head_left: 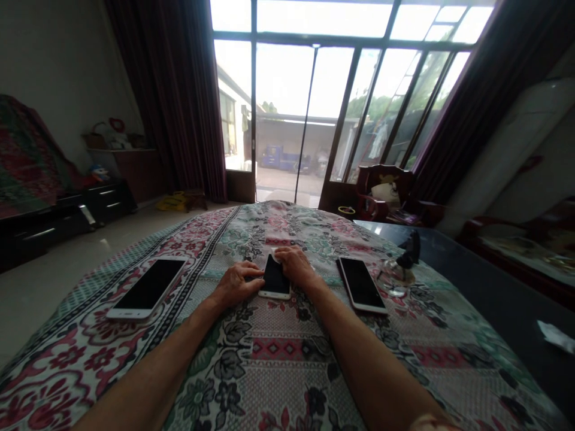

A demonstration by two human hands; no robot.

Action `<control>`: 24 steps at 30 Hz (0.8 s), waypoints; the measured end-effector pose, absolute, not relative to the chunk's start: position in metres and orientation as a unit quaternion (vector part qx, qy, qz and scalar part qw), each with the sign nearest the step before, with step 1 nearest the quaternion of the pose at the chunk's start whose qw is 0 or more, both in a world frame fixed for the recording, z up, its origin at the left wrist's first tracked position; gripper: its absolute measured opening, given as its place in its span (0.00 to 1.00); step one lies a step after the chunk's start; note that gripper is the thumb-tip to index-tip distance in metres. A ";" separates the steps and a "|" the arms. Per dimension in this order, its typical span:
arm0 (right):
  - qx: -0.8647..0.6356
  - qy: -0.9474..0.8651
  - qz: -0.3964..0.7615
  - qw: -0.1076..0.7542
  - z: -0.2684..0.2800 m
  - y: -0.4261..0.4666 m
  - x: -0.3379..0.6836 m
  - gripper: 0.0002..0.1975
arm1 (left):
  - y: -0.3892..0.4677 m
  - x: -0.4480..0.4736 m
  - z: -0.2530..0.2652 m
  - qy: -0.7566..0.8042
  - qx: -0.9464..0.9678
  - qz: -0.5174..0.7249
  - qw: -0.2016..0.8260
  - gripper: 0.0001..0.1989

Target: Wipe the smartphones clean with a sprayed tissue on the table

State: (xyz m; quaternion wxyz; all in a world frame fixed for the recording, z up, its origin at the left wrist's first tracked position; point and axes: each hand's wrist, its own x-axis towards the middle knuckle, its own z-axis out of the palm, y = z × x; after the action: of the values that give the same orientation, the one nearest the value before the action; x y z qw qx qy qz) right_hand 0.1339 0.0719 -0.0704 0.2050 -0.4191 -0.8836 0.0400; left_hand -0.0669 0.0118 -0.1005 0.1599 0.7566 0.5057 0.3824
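Note:
A white-framed smartphone [275,282] with a dark screen lies flat on the patterned tablecloth [278,326] in front of me. Fingers of my left hand [238,281] stretch out to its left edge and touch it, the thumb lower down and apart from them. Over the upper right of the screen, my right hand [294,264] presses with bent fingers on a small white wipe [274,252], mostly hidden under them. Another white smartphone [148,289] lies to the left. To the right is a third smartphone [362,285], also face up with its screen dark.
A clear spray bottle with a black nozzle [408,251] stands right of the third phone. A crumpled white tissue [557,336] lies on the dark tabletop [467,269] at the right. Beyond the table are a wooden chair [381,191], curtains and glass doors.

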 end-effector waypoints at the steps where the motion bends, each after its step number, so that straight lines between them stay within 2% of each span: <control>1: -0.418 -0.885 0.037 0.204 -0.071 0.070 0.134 0.17 | 0.012 -0.067 -0.100 0.506 0.756 0.383 0.159 0.11; 19: -0.354 -0.898 0.031 0.257 -0.080 -0.001 0.149 0.20 | 0.011 -0.066 -0.098 0.497 0.759 0.383 0.174 0.14; 24: -0.340 -0.892 0.031 0.297 -0.087 -0.017 0.153 0.19 | 0.012 -0.067 -0.099 0.493 0.756 0.390 0.182 0.14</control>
State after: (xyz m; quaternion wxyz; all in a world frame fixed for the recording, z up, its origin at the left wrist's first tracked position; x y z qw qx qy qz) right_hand 0.1535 -0.0175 -0.0869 0.2971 -0.3398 -0.8918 0.0315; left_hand -0.0667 0.0123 -0.0991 0.1823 0.7562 0.4928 0.3899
